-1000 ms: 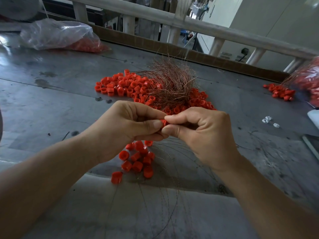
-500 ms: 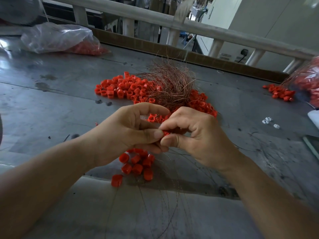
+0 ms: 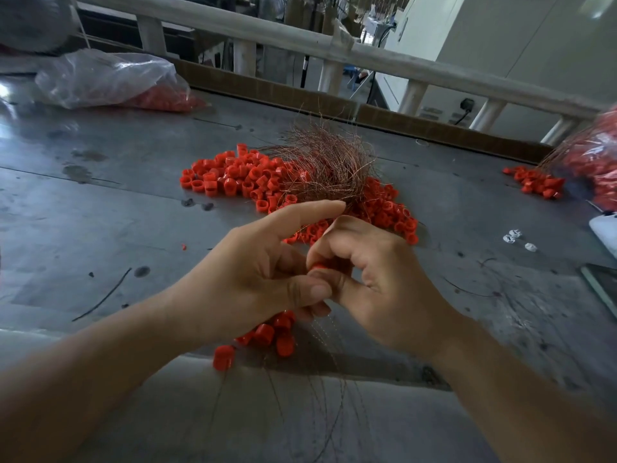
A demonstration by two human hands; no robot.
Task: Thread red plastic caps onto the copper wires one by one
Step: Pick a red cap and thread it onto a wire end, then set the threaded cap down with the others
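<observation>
Since the earlier frame both hands have dropped toward the near edge, and the left index finger (image 3: 320, 212) has lifted straight out of the pinch.

The red cap (image 3: 319, 267) sits between the two hands. The right hand (image 3: 390, 282) curls index and thumb round it. The left hand (image 3: 253, 282) closes thumb and lower fingers on it from 9 o'clock (the strand being fed is hidden in the grip, so entry into the bore cannot be told).

At 6 o'clock, threaded caps (image 3: 277, 332) lie on thin strands (image 3: 320, 379) by the near edge of the table (image 3: 100, 228). At 12 o'clock, the copper wires (image 3: 327, 165) lie tangled over the loose cap pile (image 3: 233, 178).

Risks, as judged:
- With one finger off, the small, slick cap may roll out of the pinch.
- The fine strand may buckle at the bore.
- Threaded caps may slide off free ends.
- A tug may drag the tangle.
</observation>
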